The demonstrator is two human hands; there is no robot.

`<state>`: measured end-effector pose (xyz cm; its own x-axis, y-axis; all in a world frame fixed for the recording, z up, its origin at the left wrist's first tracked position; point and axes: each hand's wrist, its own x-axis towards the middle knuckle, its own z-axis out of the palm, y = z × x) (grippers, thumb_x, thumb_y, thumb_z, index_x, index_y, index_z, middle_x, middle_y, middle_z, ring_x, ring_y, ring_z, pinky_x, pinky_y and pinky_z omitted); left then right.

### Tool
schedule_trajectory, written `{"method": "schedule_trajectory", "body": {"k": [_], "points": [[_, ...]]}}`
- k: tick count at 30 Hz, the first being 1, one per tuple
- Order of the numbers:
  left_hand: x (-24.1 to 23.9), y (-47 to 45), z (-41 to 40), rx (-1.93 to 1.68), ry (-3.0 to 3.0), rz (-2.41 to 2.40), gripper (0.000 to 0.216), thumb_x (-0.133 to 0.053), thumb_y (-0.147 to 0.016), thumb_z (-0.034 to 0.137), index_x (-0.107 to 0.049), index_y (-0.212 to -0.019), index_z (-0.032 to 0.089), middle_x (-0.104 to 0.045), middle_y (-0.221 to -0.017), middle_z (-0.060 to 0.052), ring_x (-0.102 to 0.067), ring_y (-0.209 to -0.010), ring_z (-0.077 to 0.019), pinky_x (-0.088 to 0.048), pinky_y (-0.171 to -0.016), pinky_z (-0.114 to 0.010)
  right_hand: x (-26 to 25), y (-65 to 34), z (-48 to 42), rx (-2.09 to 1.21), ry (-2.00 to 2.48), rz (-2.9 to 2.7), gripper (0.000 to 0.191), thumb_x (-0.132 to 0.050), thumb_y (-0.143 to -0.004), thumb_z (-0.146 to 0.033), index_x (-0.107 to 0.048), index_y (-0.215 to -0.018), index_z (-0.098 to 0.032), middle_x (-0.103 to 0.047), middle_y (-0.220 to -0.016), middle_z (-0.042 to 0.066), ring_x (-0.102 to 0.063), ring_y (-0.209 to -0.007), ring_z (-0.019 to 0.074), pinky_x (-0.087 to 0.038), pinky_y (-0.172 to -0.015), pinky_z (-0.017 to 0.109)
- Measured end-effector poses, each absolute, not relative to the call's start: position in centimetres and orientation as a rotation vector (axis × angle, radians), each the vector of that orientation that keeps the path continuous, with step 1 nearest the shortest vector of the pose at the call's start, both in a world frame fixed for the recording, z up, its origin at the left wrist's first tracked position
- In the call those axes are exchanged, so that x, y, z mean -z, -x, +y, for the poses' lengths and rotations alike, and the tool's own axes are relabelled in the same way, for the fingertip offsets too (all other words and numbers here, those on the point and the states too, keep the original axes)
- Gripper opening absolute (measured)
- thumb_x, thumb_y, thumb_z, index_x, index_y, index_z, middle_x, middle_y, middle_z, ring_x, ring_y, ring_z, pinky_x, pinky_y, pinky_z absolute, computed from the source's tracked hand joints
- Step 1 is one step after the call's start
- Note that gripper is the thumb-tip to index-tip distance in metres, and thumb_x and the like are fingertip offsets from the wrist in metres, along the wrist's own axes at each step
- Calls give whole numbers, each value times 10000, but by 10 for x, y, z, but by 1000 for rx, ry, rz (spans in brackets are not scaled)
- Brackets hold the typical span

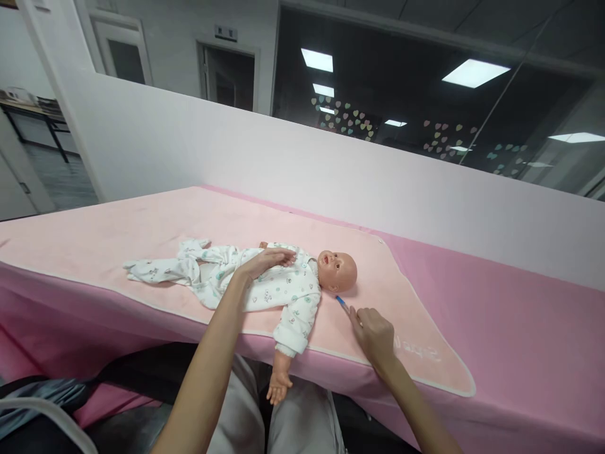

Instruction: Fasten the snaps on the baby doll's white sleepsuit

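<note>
A baby doll (338,271) in a white printed romper (271,287) lies on its back, its head to the right and its legs to the left. My left hand (269,260) rests on the doll's chest with the fingers stretched out. Beside the head, on the near side, my right hand (373,329) is closed round a slim stick with a blue end (341,301). The blue end points toward the doll's head; the fingers hide the rest of the stick. One doll arm (280,378) hangs over the table's near edge, above my lap.
A pale pink blanket (155,217) with a white border is under the doll, over a darker pink table cover (510,315). Behind the table runs a white wall (331,180) with a dark window (401,75) above. Dark fabric (142,378) lies at lower left.
</note>
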<state>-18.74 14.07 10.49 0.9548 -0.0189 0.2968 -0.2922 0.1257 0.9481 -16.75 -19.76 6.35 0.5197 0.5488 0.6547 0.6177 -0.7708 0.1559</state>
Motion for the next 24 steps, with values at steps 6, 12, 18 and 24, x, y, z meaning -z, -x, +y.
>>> {"method": "schedule_trajectory", "body": {"k": [6,12,18,24], "points": [[-126,176,122,-238,-1943,-117,294,-669,-663,390,-734,-865,186,-677,-707,-47,-571,-596,-165,-411,-548,-245,-62,172,-191,630,3010,-916,262,-405,-911,-321,-591,-768,-203,-650,-736,49,-628,-705,179,-329,-515,250],[-118,161,94,-584,-2285,-24,87,-686,-599,291,-707,-631,213,-678,-689,-40,-573,-634,-204,-379,-576,-265,-100,187,-168,287,3097,-966,233,-450,-882,-321,-622,-869,-165,-675,-856,101,-637,-807,220,-351,-561,251],[-103,173,104,-388,-1988,-225,290,-628,-703,384,-698,-869,157,-659,-750,-44,-555,-648,-169,-401,-580,-254,-138,185,-105,504,2562,-1188,235,-400,-896,-287,-607,-848,-187,-663,-816,65,-602,-757,190,-335,-570,268],[-101,173,107,-444,-1901,-229,261,-636,-700,353,-692,-832,135,-660,-792,-58,-564,-700,-172,-421,-630,-263,-114,143,-35,663,2018,-1099,308,-345,-800,-71,-597,-938,-184,-633,-936,64,-554,-879,191,-406,-764,300]]}}
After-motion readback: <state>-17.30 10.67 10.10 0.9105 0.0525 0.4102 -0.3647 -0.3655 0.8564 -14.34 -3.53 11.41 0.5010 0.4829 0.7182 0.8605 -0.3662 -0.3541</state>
